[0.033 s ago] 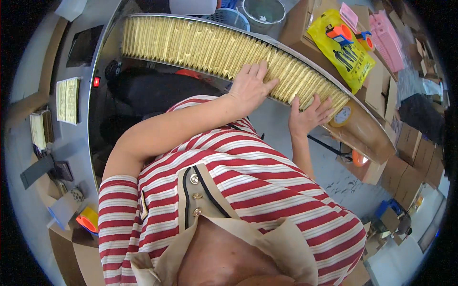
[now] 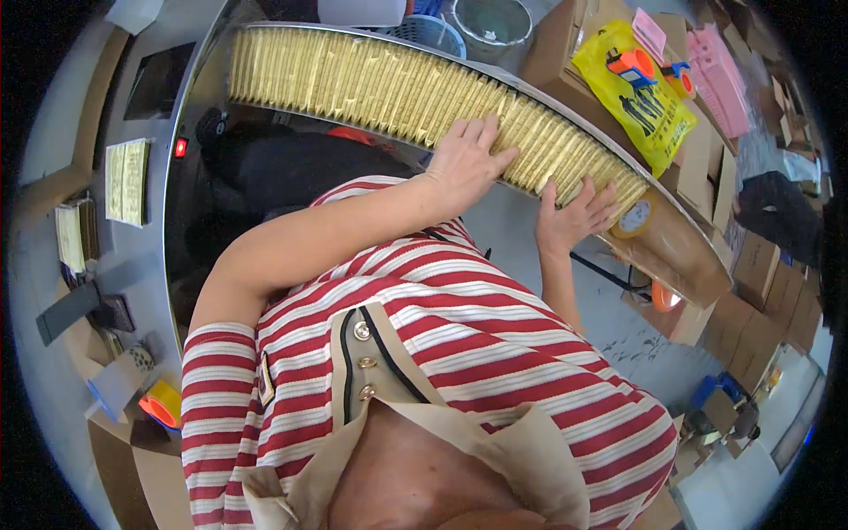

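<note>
A long row of thin gold-coloured packets (image 2: 353, 81) stands on edge, packed side by side along a metal-edged table ahead of me. My left hand (image 2: 466, 166) lies on the near side of the row, right of its middle, with fingers stretched over the packets. Close to the row's right end, my right hand (image 2: 574, 219) rests against the packets with its fingers spread. Neither hand grips a packet. My palms hide part of the row's near edge.
Past the row's right end lies a roll of tape (image 2: 634, 217). Beyond the table, a yellow bag (image 2: 632, 97) and an orange-and-blue tape dispenser (image 2: 631, 65) sit on cardboard boxes. A blue basket (image 2: 426, 35) stands behind. More gold packets (image 2: 126, 181) lie at left.
</note>
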The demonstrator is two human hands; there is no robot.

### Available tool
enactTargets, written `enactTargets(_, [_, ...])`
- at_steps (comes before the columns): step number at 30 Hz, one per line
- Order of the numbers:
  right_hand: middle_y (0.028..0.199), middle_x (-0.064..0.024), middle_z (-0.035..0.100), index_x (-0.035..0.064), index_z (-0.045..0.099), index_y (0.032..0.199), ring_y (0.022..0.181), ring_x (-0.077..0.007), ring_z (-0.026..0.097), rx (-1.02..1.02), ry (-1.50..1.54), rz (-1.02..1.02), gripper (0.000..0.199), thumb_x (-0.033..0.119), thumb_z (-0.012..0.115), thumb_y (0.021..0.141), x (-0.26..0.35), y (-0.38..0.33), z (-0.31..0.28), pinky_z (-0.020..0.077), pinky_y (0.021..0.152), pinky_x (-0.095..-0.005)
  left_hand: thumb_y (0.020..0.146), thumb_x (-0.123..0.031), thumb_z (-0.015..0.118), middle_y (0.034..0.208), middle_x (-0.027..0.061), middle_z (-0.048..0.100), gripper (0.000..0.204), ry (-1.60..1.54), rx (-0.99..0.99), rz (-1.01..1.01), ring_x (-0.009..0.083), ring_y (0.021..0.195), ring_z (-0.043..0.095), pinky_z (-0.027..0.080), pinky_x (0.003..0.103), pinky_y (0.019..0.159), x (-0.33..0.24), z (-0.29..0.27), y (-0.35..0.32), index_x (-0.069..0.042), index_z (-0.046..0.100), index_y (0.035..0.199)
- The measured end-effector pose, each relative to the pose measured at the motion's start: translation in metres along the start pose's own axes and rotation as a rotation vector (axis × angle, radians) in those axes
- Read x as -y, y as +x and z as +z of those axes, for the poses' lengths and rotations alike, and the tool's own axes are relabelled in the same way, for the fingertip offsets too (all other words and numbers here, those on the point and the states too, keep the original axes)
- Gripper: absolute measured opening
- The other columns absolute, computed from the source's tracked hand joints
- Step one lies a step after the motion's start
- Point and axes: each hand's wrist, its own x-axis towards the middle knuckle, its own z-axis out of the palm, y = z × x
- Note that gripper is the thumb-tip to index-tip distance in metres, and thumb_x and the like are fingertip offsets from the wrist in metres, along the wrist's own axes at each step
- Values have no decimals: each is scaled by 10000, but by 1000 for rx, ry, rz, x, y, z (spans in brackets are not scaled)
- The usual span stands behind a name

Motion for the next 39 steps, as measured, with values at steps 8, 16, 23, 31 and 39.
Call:
enactTargets(8, [1493, -238, 226, 66, 467, 1293, 1361, -530, 135, -8, 13, 5, 658, 492, 630, 819, 1, 0, -1, 124, 1064, -648, 825, -253, 563, 1314, 154, 493, 436, 39, 60, -19, 434, 1294, 306, 223, 526, 1053, 3, -6, -2, -230, 577, 1260])
enactTargets(16, [1497, -238, 220, 62, 459, 1307, 1372, -516, 122, -5, 29, 3, 651, 471, 625, 829, 1, -1, -1, 116, 1069, -643, 802, -273, 585, 1357, 125, 467, 492, -32, 133, -80, 533, 1295, 244, 149, 621, 1054, 3, -9, -4, -259, 556, 1294])
enactTargets(23, [1507, -233, 198, 66, 438, 1335, 1376, -511, 115, 28, 28, -3, 667, 479, 614, 842, -2, 0, -2, 107, 1071, -641, 758, -317, 693, 1409, 213, 359, 629, -368, -107, -153, 514, 1207, 358, 290, 557, 1019, 9, -7, -6, -189, 483, 1338])
enactTargets(31, [1510, -223, 188, 59, 435, 1338, 1370, -520, 117, 32, -17, 7, 692, 507, 611, 840, -6, 1, -1, 114, 1070, -641, 837, -324, 669, 1418, 416, 188, 739, -711, -116, -356, 496, 1148, 480, 434, 442, 969, 19, -9, -3, -62, 323, 1435])
enactTargets(39, [1459, -239, 311, 53, 467, 1322, 1364, -477, 215, -61, -99, -158, 653, 461, 613, 833, -11, -5, 19, 147, 1085, -619, 776, -262, 678, 1360, 363, 357, 691, -613, -90, -427, 461, 1133, 496, 426, 473, 968, 21, -11, -22, -37, 410, 1373])
